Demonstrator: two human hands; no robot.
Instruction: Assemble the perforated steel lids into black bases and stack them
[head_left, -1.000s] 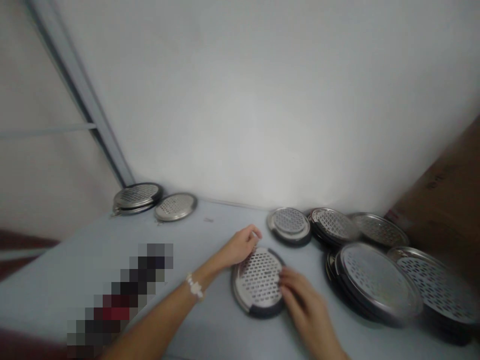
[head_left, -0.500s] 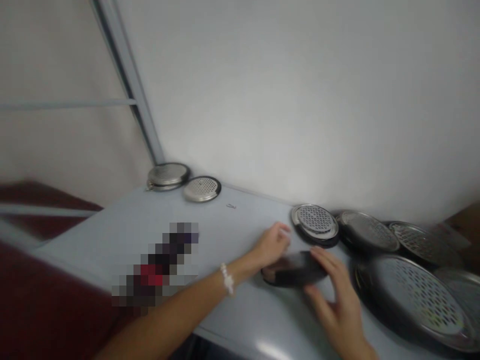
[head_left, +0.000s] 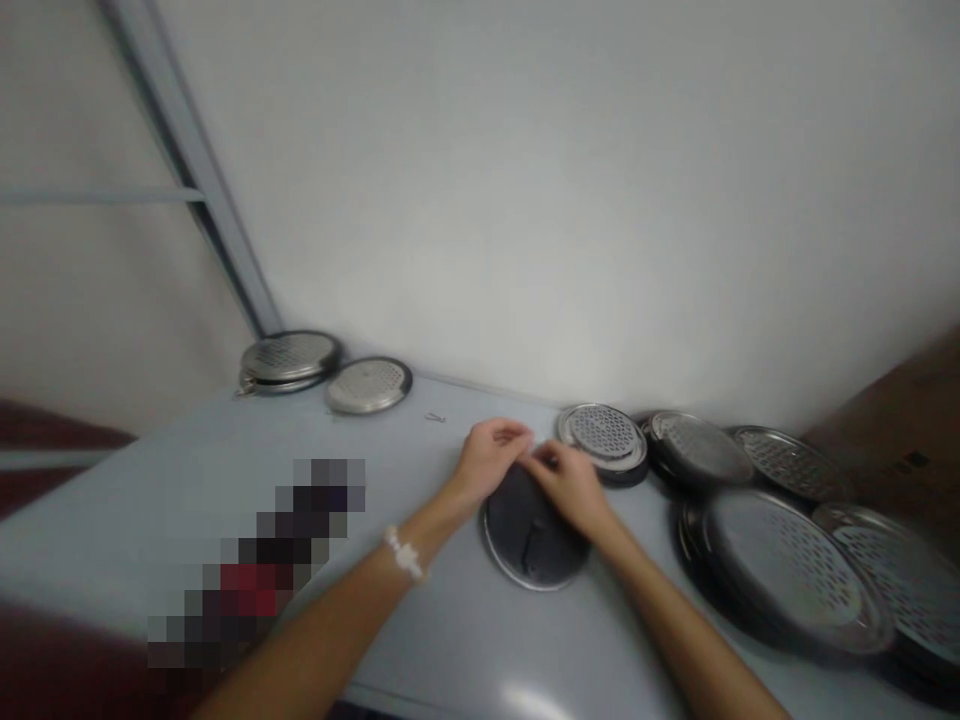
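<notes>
A round plate lies flat on the table, its dark underside up and a thin silver rim showing. It has a small pale mark near its middle. My left hand and my right hand meet at its far edge, fingers curled and nearly touching. Whether they grip the rim, I cannot tell. A perforated steel disc with a dark backing lies just beyond my right hand, apart from it. A white beaded bracelet circles my left wrist.
Several perforated steel discs are piled at the right, near a brown cardboard box. Two more discs sit at the far left by the wall. A pixelated object and a small metal clip lie on the pale table.
The round plate has turned over, from silver perforated face up, through tilted on edge, to dark side flat up. Both hands have come together at its far edge.
</notes>
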